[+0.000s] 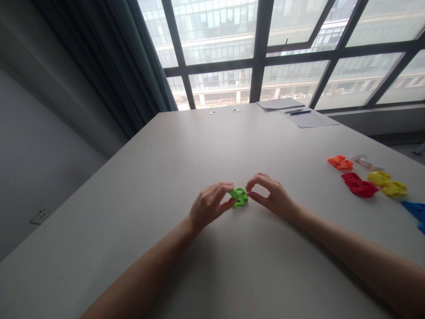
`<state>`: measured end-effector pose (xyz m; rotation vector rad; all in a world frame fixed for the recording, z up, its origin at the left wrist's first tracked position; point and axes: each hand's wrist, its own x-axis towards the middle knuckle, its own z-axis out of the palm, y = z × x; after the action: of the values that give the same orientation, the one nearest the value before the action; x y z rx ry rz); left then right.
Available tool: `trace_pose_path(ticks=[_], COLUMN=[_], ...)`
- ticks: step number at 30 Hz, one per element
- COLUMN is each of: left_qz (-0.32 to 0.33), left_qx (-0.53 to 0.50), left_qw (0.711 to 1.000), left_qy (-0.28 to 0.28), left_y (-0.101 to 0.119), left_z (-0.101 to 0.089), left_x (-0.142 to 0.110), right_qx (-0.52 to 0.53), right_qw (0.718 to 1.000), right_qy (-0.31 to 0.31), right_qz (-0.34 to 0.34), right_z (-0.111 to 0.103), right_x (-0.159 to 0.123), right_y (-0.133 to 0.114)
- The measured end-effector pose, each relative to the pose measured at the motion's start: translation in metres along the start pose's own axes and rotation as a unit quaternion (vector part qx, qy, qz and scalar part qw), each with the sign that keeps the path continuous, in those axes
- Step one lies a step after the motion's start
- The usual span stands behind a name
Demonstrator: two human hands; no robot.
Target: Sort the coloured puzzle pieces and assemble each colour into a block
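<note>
Near the middle of the white table [186, 146] lies a small cluster of bright green plastic pieces [242, 200], with notched, angular shapes. My left hand [210, 203] is at its left side, thumb and fingers closed on a green plastic piece [234, 194] at the cluster's edge. From the right, my right hand [270, 195] reaches in with thumb and index finger curved into a pinch. Their tips meet at the cluster's right edge; whether they grip a piece there is too small to tell.
To the right lie orange pieces [340, 162], red pieces [359, 184], yellow pieces [388, 184], blue pieces [415, 212] and a clear crumpled wrapper [367, 162]. Paper sheets [312, 119] with a blue pen [300, 113] rest at the far edge, before the window. A dark curtain [109, 57] hangs left.
</note>
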<state>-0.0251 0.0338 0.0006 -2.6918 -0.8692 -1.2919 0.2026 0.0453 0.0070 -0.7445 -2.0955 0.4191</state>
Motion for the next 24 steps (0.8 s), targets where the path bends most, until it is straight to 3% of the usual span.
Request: trace_pose_path(ticks=[7, 16, 24], left_qz=[0.008, 0.038, 0.037], left_qx=[0.019, 0.024, 0.028], left_qw=[1.000, 0.998, 0.998], left_qy=[0.004, -0.033, -0.034], left_y=[0.0017, 0.0064, 0.0041], left_z=[-0.0027, -0.0028, -0.0024], left_x=[0.0031, 0.0056, 0.0046], right_qx=[-0.003, -0.038, -0.057], right_qw=[0.999, 0.996, 0.995], right_qy=[-0.007, -0.017, -0.025], right_qz=[-0.033, -0.083, -0.074], right_z=[0.0025, 0.0041, 0.0037], right_x=[-0.0007, 0.0013, 0.0004], right_y=[-0.0056, -0.0099, -0.0086])
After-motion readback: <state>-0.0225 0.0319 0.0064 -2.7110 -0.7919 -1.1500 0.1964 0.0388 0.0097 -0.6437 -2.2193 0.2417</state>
